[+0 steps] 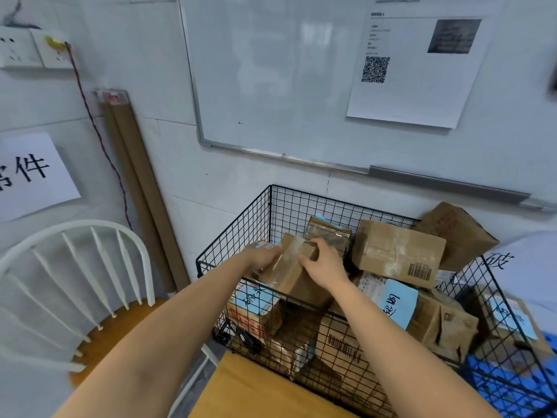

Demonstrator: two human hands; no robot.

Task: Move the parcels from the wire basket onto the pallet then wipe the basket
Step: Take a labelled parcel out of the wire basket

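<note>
We're gripping the small taped parcel [294, 279] up top in the wire basket [238, 233], left hand [262, 255] and right hand [325, 263] curling round opposite sides, and it's looking light and stiff, tape maybe slippery.

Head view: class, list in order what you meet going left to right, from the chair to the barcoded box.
chair → cardboard tubes → left hand → right hand → barcoded box. Both hands grip one parcel.
</note>
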